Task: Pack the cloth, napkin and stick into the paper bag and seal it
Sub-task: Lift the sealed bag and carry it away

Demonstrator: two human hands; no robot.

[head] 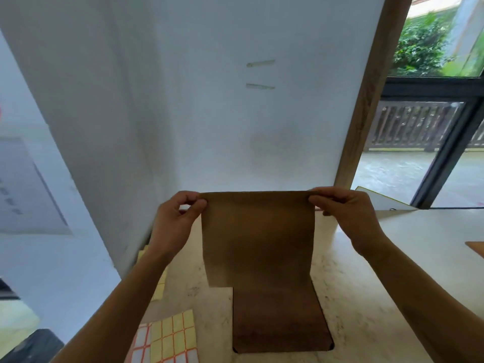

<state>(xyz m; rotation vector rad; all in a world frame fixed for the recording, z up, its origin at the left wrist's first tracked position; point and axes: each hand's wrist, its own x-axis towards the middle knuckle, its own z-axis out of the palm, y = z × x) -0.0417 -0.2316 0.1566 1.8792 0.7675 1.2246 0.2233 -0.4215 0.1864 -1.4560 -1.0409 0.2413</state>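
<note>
A flat brown paper bag (258,237) hangs upright above the table, held by its top corners. My left hand (178,221) pinches the top left corner between thumb and fingers. My right hand (343,213) pinches the top right corner the same way. The bag's top edge looks flat and closed. No cloth, napkin or stick shows in this view.
A dark brown board (280,320) lies on the pale marble table (366,284) under the bag. Sheets of yellow and white sticker labels (167,339) lie at the near left. A white wall stands behind; a window is at the right.
</note>
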